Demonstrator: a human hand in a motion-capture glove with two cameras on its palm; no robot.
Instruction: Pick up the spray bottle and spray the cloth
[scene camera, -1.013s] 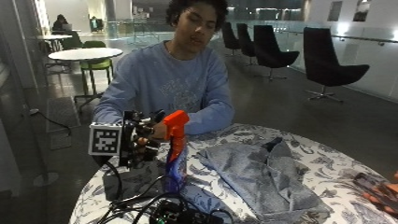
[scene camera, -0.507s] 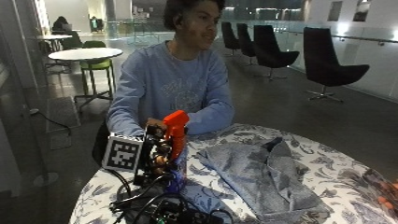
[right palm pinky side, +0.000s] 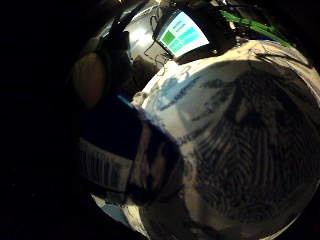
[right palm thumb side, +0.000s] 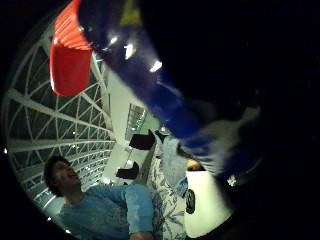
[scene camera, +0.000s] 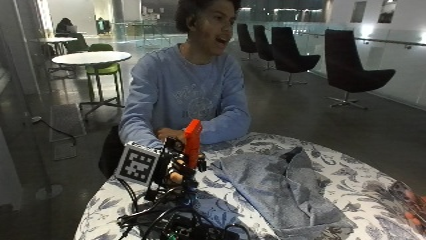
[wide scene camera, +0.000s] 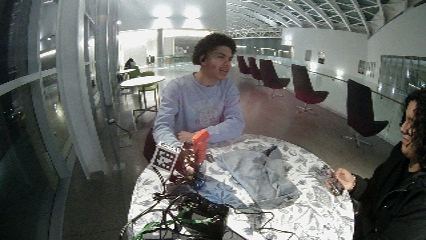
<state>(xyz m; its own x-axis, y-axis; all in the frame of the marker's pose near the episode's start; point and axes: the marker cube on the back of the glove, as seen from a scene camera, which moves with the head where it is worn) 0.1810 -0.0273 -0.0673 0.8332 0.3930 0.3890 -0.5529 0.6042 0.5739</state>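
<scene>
My gloved right hand (scene camera: 172, 172) grips a blue spray bottle (scene camera: 192, 150) with an orange trigger head, held upright over the near left part of the round table. The orange head (right palm thumb side: 70, 55) and blue neck (right palm thumb side: 150, 85) fill the thumb side palm view, so the bottle sits against my palm. Its labelled body (right palm pinky side: 115, 160) shows in the little finger side palm view above the patterned tablecloth. A grey cloth (scene camera: 283, 187) lies crumpled in the middle of the table, to the right of the bottle and apart from it. I cannot tell whether the bottle's base touches the table.
The person's bare left hand (scene camera: 168, 134) rests on the table behind the bottle. Black equipment and cables (wide scene camera: 200, 220) lie at the table's front edge. A lit screen (right palm pinky side: 182, 35) is there too. A second person (wide scene camera: 393, 190) sits at the right, holding a phone.
My hand keeps its hold on the bottle and has turned and shifted a little toward the cloth. The cloth lies as before.
</scene>
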